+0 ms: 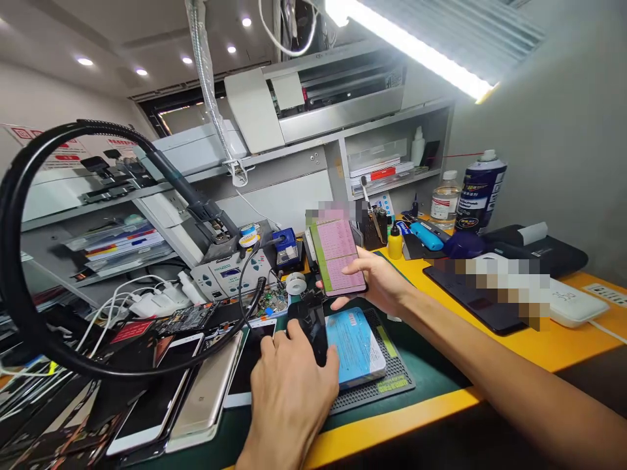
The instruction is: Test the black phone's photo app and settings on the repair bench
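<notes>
Nothing's legible here, tbh. Pink-and-green printed card (337, 258): rows of tiny print, too small for you to read. Dark blue spray can (481, 191) and clear bottle (445, 207): labels too small. Red-and-white sign (49, 149): red print, unreadable at this res.

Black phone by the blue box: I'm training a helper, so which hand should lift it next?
Left, likely: the left hand rests on the black phone, while the right hand holds the pink-and-green card.
</notes>
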Tool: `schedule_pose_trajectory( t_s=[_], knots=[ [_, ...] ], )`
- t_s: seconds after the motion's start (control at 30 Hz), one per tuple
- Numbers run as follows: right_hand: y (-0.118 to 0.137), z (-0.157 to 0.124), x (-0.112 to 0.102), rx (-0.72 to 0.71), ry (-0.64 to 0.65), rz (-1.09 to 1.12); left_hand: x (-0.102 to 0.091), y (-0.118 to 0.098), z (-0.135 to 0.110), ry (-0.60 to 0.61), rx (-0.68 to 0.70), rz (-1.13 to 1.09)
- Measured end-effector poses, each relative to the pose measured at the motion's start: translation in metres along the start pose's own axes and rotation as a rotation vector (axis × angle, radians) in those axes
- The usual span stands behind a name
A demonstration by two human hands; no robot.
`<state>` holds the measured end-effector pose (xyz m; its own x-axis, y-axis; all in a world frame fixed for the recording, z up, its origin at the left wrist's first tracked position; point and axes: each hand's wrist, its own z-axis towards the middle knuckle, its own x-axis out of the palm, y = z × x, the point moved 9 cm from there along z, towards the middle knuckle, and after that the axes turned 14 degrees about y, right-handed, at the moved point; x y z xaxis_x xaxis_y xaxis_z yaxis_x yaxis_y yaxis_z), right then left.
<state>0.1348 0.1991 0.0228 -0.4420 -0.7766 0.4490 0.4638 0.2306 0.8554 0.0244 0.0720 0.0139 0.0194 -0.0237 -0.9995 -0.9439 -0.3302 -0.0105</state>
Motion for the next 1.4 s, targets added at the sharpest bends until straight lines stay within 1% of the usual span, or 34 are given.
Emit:
schedule_pose_trajectory(
  t_s=[0.07, 0.1, 0.13, 0.23, 0.3, 0.4, 0.47, 0.5, 0.53, 0.6, 0.63, 0.67, 0.7, 0.73, 0.77, 0.8, 0.83, 0.87, 0.93, 1.07, 1.1, 1.13, 1.3, 1.4],
  knots=[
    [0.000, 0.000, 0.001, -0.002, 0.016, 0.010, 0.000, 0.002, 0.004, 0.096, -0.030, -0.061],
    [0.000, 0.001, 0.001, -0.005, 0.025, 0.019, -0.001, 0.004, 0.006, 0.119, -0.049, -0.079],
    [0.000, 0.001, 0.001, -0.010, 0.031, 0.027, -0.003, 0.007, 0.007, 0.122, -0.067, -0.091],
    [0.001, 0.002, -0.001, -0.025, 0.043, 0.041, -0.006, 0.015, 0.012, 0.083, -0.089, -0.147],
    [0.002, 0.002, -0.003, -0.033, 0.045, 0.045, -0.002, 0.023, 0.018, 0.072, -0.083, -0.254],
    [0.004, 0.002, -0.007, -0.046, 0.044, 0.056, 0.007, 0.033, 0.028, 0.096, -0.051, -0.321],
    [0.006, 0.002, -0.009, -0.054, 0.042, 0.066, 0.010, 0.045, 0.033, 0.103, -0.047, -0.362],
    [0.007, 0.002, -0.011, -0.058, 0.041, 0.071, 0.010, 0.055, 0.034, 0.100, -0.058, -0.398],
    [0.009, 0.002, -0.013, -0.062, 0.037, 0.077, 0.010, 0.068, 0.035, 0.078, -0.066, -0.545],
    [0.011, 0.002, -0.016, -0.066, 0.029, 0.087, 0.006, 0.099, 0.032, -0.010, -0.087, -0.891],
    [0.011, 0.002, -0.017, -0.064, 0.026, 0.090, 0.007, 0.114, 0.030, -0.025, -0.111, -1.033],
    [0.012, 0.002, -0.018, -0.060, 0.025, 0.093, 0.008, 0.124, 0.029, -0.002, -0.092, -1.191],
    [0.011, 0.002, -0.019, -0.053, 0.024, 0.094, 0.013, 0.133, 0.026, 0.028, -0.117, -1.375],
    [0.010, 0.002, -0.019, -0.045, 0.023, 0.095, 0.018, 0.136, 0.023, 0.076, -0.119, -1.566],
    [0.009, 0.002, -0.019, -0.037, 0.020, 0.094, 0.019, 0.138, 0.020, 0.071, -0.105, -1.766],
    [0.008, 0.002, -0.018, -0.030, 0.016, 0.092, 0.018, 0.134, 0.018, 0.075, -0.045, -1.939],
    [0.007, 0.001, -0.017, -0.024, 0.008, 0.090, 0.014, 0.129, 0.017, 0.059, 0.036, -2.053],
    [0.006, 0.000, -0.017, -0.019, -0.001, 0.087, 0.011, 0.122, 0.016, 0.057, 0.123, -2.129],
    [0.004, -0.001, -0.015, -0.006, -0.020, 0.082, 0.010, 0.107, 0.017, 0.101, 0.265, -2.225],
    [0.003, -0.003, -0.012, 0.016, -0.040, 0.072, 0.020, 0.087, 0.027, 0.220, 0.378, -2.394],
    [0.003, -0.003, -0.010, 0.020, -0.041, 0.070, 0.018, 0.083, 0.029, 0.260, 0.434, -2.400],
    [0.003, -0.003, -0.009, 0.023, -0.044, 0.067, 0.018, 0.080, 0.031, 0.283, 0.455, -2.401],
    [0.001, -0.005, -0.010, 0.042, -0.088, 0.058, 0.013, 0.066, 0.038, 0.402, 0.511, -2.444],
    [-0.005, -0.004, -0.012, 0.065, -0.100, 0.067, 0.009, 0.058, 0.047, 0.474, 0.557, -2.464]
  ],
)
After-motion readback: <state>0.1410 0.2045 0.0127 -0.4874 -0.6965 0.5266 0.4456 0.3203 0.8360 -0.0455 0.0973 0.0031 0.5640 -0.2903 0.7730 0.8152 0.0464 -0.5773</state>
